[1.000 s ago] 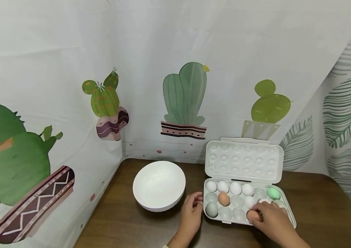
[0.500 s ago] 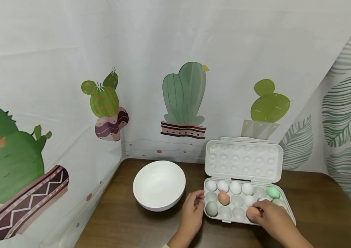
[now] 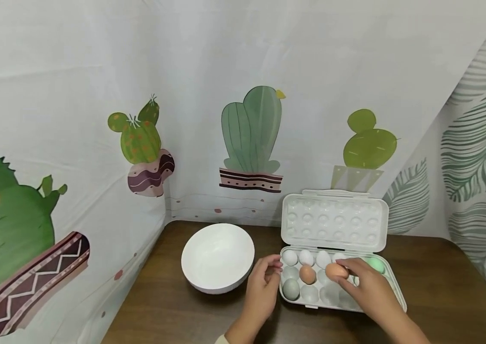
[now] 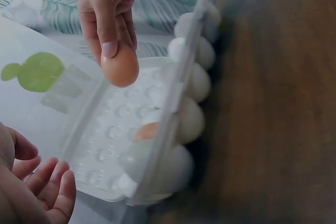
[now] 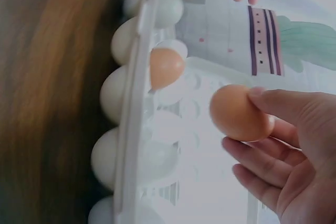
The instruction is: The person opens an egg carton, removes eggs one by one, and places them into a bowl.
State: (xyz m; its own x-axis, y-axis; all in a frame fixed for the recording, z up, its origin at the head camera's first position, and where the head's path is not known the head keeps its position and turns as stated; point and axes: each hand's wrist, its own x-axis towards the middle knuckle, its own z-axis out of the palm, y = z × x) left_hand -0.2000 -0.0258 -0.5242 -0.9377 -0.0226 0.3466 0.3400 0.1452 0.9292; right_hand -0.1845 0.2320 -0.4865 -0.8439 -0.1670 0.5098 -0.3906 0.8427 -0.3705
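My right hand (image 3: 369, 284) pinches a brown egg (image 3: 336, 271) between thumb and fingers, raised over the middle of a white plastic egg carton (image 3: 311, 306). The right wrist view shows this egg (image 5: 241, 113) at the fingertips, well above the cups. In the carton sit white eggs (image 3: 290, 258) along the back row, another brown egg (image 3: 307, 274), a grey-green egg (image 3: 291, 289) at front left and a mint-green egg (image 3: 375, 264) at back right. My left hand (image 3: 261, 286) stays at the carton's left edge, fingers loosely bent around nothing. The right hand hides part of the carton's right side.
The carton's lid (image 3: 334, 222) stands open against the cactus-print cloth (image 3: 316, 95) behind. To the left, a white bowl (image 3: 219, 258) with nothing in it stands on the brown wooden table (image 3: 174, 315).
My right hand has lifted the brown egg from the front row, moving it up and left over the carton. The left hand stays by the carton's left edge.
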